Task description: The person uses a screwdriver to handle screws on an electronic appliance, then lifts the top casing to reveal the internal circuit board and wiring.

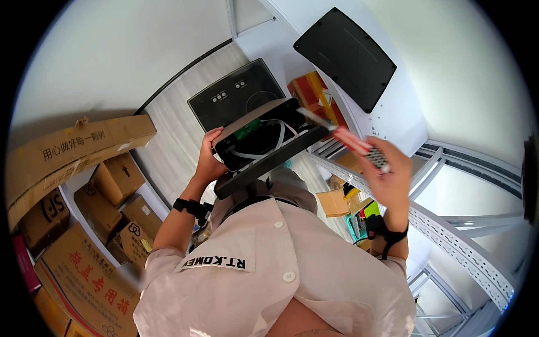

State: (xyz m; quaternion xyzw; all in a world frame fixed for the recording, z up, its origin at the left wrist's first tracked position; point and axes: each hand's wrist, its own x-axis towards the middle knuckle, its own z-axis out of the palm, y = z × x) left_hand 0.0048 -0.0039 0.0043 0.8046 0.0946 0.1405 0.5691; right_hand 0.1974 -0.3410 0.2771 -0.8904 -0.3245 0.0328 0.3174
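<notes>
My left hand (210,155) grips the left end of an open black appliance housing (274,154), held tilted in front of my waist. Inside it a green circuit board (247,130) and pale flat cables (281,135) show. My right hand (389,172) is closed around a red utility knife (352,140) with a black-and-white checked end. Its silvery tip, smeared by motion, points at the housing's right end; whether it touches cannot be told. Beyond the housing lies a black cooktop (236,92) with round buttons and a ring mark, partly covered by it.
A black cover panel (347,59) lies on a white shelf top (401,95), small screws scattered nearby. A red-brown carton (318,95) stands below that shelf. Cardboard boxes (84,281) fill the left side. A perforated metal rail (449,241) runs along my right.
</notes>
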